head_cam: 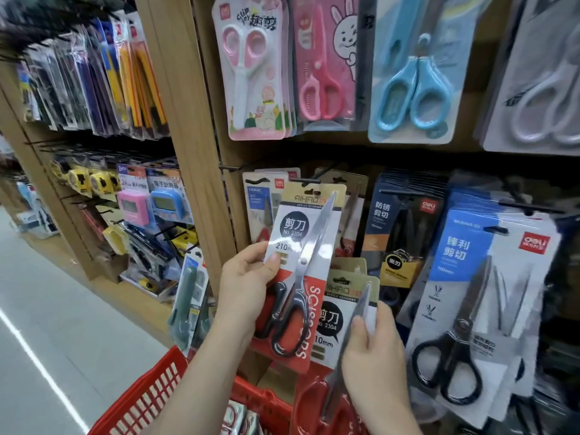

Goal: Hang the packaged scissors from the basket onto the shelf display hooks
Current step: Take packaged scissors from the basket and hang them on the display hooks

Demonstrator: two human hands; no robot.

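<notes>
Here the left hand point(248, 281) is closed on the left edge of 1 packaged scissors card point(301, 265), held upright with its long axis running toward 12 o'clock and its hang slot at the top, just below the black display hook point(309, 181). The right hand point(373, 350), at 5 o'clock from the left, grips a 2nd matching card point(345, 318) low over the red basket point(150, 397). The left hand is nearer, so the coming move likely turns on lifting that slot toward 12 o'clock onto the hook.
</notes>
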